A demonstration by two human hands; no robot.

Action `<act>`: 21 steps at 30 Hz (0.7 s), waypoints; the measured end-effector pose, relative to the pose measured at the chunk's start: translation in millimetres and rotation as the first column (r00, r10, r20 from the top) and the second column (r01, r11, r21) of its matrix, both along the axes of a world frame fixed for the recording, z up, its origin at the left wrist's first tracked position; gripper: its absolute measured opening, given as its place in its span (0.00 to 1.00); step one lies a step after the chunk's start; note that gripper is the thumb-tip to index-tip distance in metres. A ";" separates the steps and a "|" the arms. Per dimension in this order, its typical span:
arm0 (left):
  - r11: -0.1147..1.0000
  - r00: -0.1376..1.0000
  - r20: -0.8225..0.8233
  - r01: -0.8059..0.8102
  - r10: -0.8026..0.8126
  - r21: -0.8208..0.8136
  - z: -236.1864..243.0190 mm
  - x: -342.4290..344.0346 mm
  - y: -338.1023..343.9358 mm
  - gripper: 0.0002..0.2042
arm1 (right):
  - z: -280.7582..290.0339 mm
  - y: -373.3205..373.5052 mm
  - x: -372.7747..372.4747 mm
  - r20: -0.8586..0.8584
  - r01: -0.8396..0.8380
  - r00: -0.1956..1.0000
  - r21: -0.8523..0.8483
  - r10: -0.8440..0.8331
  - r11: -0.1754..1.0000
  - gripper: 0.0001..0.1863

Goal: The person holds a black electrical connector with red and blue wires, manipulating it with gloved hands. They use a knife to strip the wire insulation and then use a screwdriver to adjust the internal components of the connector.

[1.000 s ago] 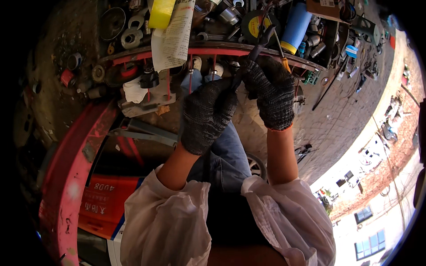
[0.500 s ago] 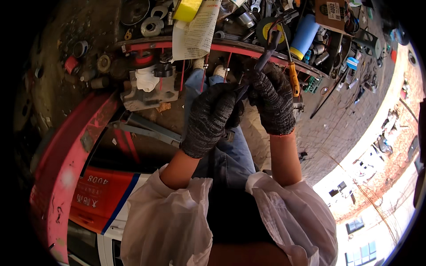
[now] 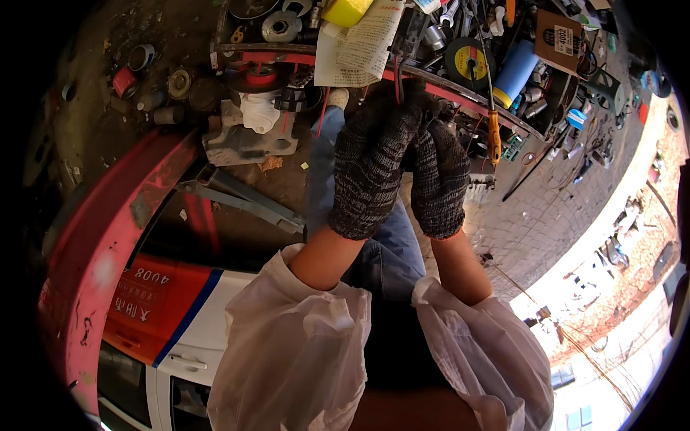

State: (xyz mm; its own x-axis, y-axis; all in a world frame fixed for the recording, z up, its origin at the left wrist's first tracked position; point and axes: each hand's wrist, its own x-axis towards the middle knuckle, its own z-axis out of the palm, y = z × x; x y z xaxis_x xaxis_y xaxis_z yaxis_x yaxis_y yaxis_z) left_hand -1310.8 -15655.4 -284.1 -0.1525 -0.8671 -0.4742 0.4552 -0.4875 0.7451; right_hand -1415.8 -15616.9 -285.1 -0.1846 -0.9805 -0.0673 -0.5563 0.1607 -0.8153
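Note:
My left hand (image 3: 369, 171) and my right hand (image 3: 440, 183), both in dark knitted gloves, are pressed close together in front of the tool tray (image 3: 277, 56). Their fingers curl round a dark, slender bar-like object (image 3: 399, 87), which pokes up from between them; the rest of it is hidden by the gloves. An orange-handled screwdriver (image 3: 494, 136) hangs at the tray's edge, right of my right hand. A paper sheet (image 3: 353, 52), a grinding disc (image 3: 461, 66) and a blue cylinder (image 3: 521, 66) lie in the tray above.
A red steel beam (image 3: 86, 258) runs down the left, beside a white and orange vehicle (image 3: 215, 323) and a grey metal arm (image 3: 237, 197). Metal parts (image 3: 180, 85) lie on the ground at upper left; cables and scrap (image 3: 568, 147) litter the paving at right.
My left hand has moved up and right, tight against my right hand. Less of the dark object shows above the gloves. The view has shifted, so the tray appears farther right.

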 end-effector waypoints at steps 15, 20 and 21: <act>0.964 0.875 -0.409 -0.261 0.260 0.055 36.0 -3.1 16.0 0.18 | -12.3 -77.9 -14.3 0.416 0.590 0.643 0.266 -0.643 0.762 0.09; 0.947 0.788 -0.531 -0.301 0.311 0.108 88.9 9.0 18.5 0.14 | -7.8 -98.5 -34.8 -0.092 0.386 0.919 0.019 -0.383 0.922 0.09; 0.948 0.808 -0.501 -0.304 0.309 0.095 94.9 12.8 21.3 0.14 | -21.8 -110.8 -45.2 -0.071 0.449 0.892 0.005 -0.447 0.894 0.10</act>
State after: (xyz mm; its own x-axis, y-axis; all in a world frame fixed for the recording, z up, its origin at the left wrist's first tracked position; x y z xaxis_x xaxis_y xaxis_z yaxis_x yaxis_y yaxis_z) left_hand -1297.9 -15634.1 -189.1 -0.0991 -0.9051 -0.4134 0.8920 -0.2650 0.3663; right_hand -1461.0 -15727.7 -306.9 -0.6085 -0.7914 -0.0587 -0.4740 0.4218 -0.7729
